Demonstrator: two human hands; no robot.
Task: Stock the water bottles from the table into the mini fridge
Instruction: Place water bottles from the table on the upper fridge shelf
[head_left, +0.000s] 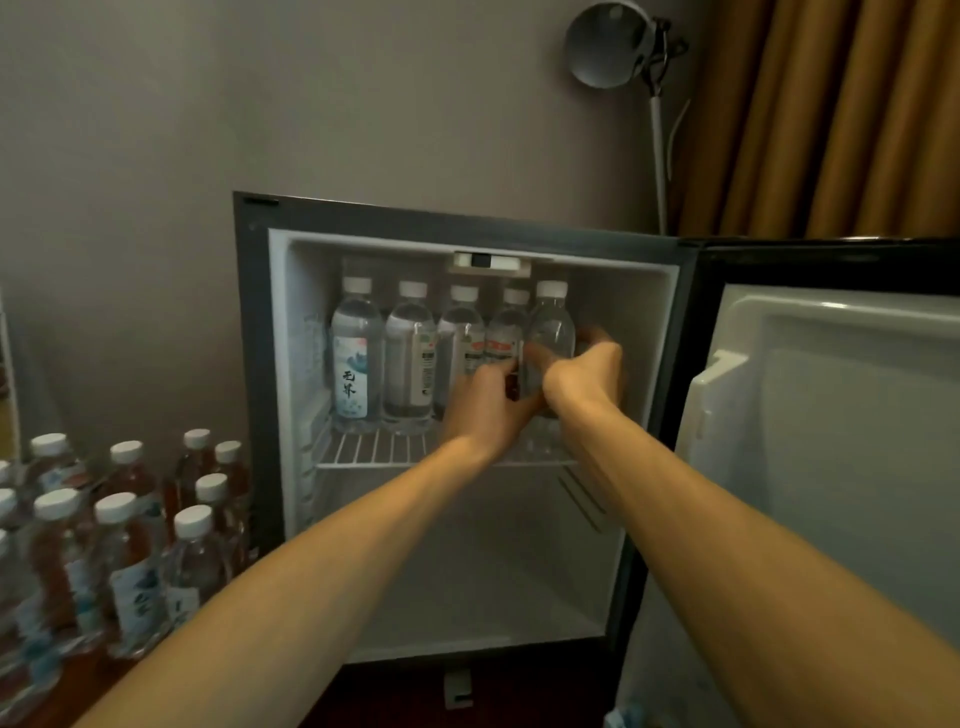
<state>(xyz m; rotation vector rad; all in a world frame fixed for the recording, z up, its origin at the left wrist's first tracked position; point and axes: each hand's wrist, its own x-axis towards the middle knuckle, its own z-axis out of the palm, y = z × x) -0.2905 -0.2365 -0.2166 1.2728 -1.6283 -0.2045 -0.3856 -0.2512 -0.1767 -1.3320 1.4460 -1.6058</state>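
Clear water bottle (550, 322) is sitting in right hand's (589, 376) grip mid-frame; left hand's (488, 405) grip unclear; leftmost label (350, 382) is showing Chinese characters.

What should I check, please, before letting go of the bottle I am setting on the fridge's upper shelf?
1. The black mini fridge has its door swung wide: ok.
2. Rightmost clear plastic water bottle with a white cap upright: ok.
3. Its base seated on the white wire shelf: cannot tell, the hands hide it.
4. Grip of the right hand on that bottle: ok.
5. Grip of the left hand on the same bottle: cannot tell; it may hold the neighbour.
6. Stocking finished: not ok, white-capped bottles stand left of the fridge.
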